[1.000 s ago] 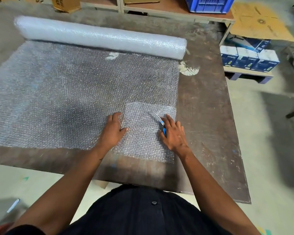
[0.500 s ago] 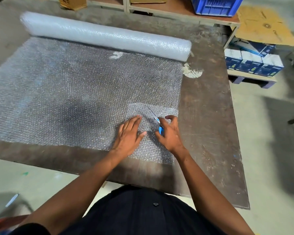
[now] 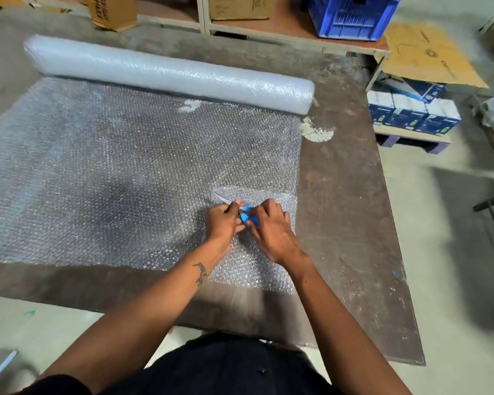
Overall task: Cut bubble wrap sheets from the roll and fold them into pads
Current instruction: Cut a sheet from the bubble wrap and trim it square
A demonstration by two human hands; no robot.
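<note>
A bubble wrap roll (image 3: 169, 72) lies across the far side of the brown table (image 3: 345, 223). Its unrolled sheet (image 3: 111, 166) spreads toward me. A smaller, doubled piece of bubble wrap (image 3: 254, 269) lies on the sheet's near right corner. Over that piece both hands meet at a pair of scissors (image 3: 248, 214) with blue handles; the blades point far-left. My left hand (image 3: 221, 223) curls its fingers round the scissors near the blades. My right hand (image 3: 271, 229) grips the blue handles from the right.
Cardboard boxes (image 3: 113, 11) and a blue crate (image 3: 351, 15) stand on a shelf behind the table. Stacked blue-and-white boxes (image 3: 411, 112) sit on a low pallet at right, under a cardboard sheet (image 3: 428, 55). The table's near edge runs just in front of my body.
My left hand has left the bubble wrap, where it lay flat, moved right and closed on the scissors. My right hand kept hold of the scissors and turned them to the left.
</note>
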